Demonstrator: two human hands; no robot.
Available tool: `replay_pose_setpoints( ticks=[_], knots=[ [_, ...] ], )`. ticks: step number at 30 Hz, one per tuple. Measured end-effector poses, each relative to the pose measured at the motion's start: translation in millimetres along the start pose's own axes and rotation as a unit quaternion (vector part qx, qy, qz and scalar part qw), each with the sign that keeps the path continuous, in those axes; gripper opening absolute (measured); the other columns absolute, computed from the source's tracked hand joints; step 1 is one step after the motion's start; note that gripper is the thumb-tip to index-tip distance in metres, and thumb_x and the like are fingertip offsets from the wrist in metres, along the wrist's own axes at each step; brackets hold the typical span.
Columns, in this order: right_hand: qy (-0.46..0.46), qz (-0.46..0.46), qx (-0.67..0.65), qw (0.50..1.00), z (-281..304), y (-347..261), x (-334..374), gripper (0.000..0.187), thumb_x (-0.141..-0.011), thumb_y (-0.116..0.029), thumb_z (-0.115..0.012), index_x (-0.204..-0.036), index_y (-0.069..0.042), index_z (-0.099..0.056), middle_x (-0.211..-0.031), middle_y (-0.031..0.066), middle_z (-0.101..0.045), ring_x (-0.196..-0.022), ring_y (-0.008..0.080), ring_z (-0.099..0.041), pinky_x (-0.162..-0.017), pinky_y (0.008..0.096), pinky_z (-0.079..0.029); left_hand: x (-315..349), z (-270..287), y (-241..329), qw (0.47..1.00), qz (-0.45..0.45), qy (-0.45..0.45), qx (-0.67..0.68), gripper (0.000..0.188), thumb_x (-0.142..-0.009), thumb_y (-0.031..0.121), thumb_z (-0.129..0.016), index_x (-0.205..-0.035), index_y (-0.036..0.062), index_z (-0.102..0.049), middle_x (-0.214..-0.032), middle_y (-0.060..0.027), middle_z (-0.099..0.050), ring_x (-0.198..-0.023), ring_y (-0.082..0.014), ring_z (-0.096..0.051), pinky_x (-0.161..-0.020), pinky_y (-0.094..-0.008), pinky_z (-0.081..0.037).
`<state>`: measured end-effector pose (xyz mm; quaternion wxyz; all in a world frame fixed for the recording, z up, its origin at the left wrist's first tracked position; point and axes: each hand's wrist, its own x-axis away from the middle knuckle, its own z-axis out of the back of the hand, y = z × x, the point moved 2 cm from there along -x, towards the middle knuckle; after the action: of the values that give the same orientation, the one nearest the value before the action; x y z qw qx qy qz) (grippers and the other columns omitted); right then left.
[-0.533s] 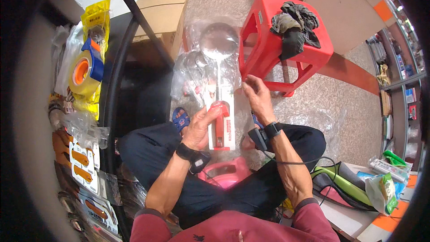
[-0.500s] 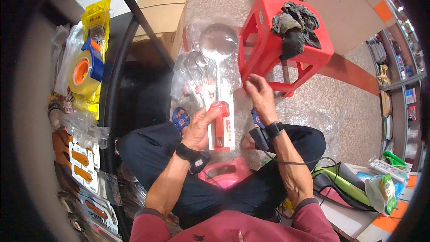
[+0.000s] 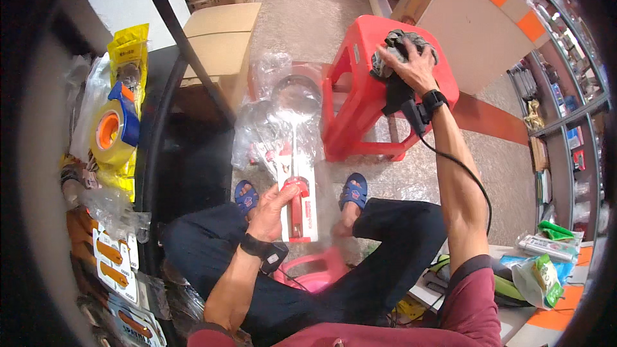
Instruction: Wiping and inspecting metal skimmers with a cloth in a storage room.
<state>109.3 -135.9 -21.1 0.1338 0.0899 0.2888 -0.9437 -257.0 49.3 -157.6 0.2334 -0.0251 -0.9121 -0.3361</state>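
My left hand (image 3: 272, 213) is closed around the red handle of a long kitchen utensil (image 3: 296, 209) with a wide round metal head; whether it is a ladle or a skimmer I cannot tell. A white and red card backs the handle, and clear plastic wrap (image 3: 273, 67) lies around the head. More utensils (image 3: 260, 122) in clear plastic lie beside it. On the red stool (image 3: 360, 32), my right hand (image 3: 414, 67) rests on a crumpled dark grey cloth (image 3: 393, 95), its fingers spread over the top.
Cardboard boxes (image 3: 222, 32) stand at the far left beside a black rack. A tape dispenser (image 3: 112, 128) and packaged goods line the left side. Below my hands is a pink plastic seat (image 3: 315, 266). Stocked shelves (image 3: 569, 122) run along the right.
My right hand has moved forward and right, from beside the stool onto the grey cloth. The left hand keeps its hold on the red handle. The whole view has shifted slightly.
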Motion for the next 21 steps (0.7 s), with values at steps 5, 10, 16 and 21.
replay_pose_setpoints(
  ticks=[5, 10, 16, 21],
  knots=[
    [-0.045, 0.063, 0.106, 0.991, -18.1, 18.2, -11.5, 0.074, -0.076, -0.06, -0.068, -0.132, -0.014, -0.058, -0.141, 0.0319, -0.043, -0.133, 0.0501, -0.036, -0.108, 0.0576, -0.034, 4.9, -4.9, 2.2, 1.0, -0.005, 0.004, -0.007, 0.03, -0.096, 0.016, -0.063, -0.121, 0.0003, -0.059, -0.108, -0.0066, -0.068, -0.097, -0.0144, -0.066, -0.087, -0.0312, -0.055],
    [-0.015, 0.123, -0.07, 0.99, 21.2, 3.3, 51.6, 0.045, -0.081, -0.031, -0.064, -0.117, -0.003, -0.061, -0.113, 0.0227, -0.066, -0.103, 0.0397, -0.064, -0.088, 0.0444, -0.05, -2.3, -17.4, 12.1, 1.0, 0.003, -0.015, 0.01, 0.032, -0.094, 0.02, -0.065, -0.122, 0.0037, -0.061, -0.112, -0.0053, -0.067, -0.1, -0.0143, -0.065, -0.089, -0.032, -0.053],
    [-0.188, 0.17, -0.204, 0.946, 15.0, -10.8, 182.8, 0.04, -0.079, -0.015, -0.067, -0.118, -0.005, -0.065, -0.112, 0.0175, -0.066, -0.107, 0.0316, -0.063, -0.095, 0.0398, -0.048, -1.6, -13.3, 5.8, 1.0, -0.005, -0.018, -0.011, 0.033, -0.095, 0.02, -0.065, -0.121, 0.0013, -0.062, -0.109, -0.0054, -0.067, -0.097, -0.0135, -0.065, -0.087, -0.0302, -0.054],
    [-0.321, 0.196, -0.167, 0.911, -19.1, -24.2, 243.8, 0.037, -0.081, -0.02, -0.065, -0.116, -0.007, -0.066, -0.1, 0.0186, -0.061, -0.1, 0.0374, -0.059, -0.089, 0.0439, -0.047, 4.1, -17.9, -0.7, 1.0, -0.004, -0.017, -0.007, 0.033, -0.094, 0.018, -0.067, -0.121, -0.0004, -0.063, -0.107, -0.005, -0.068, -0.094, -0.0117, -0.065, -0.086, -0.0286, -0.053]
  ],
)
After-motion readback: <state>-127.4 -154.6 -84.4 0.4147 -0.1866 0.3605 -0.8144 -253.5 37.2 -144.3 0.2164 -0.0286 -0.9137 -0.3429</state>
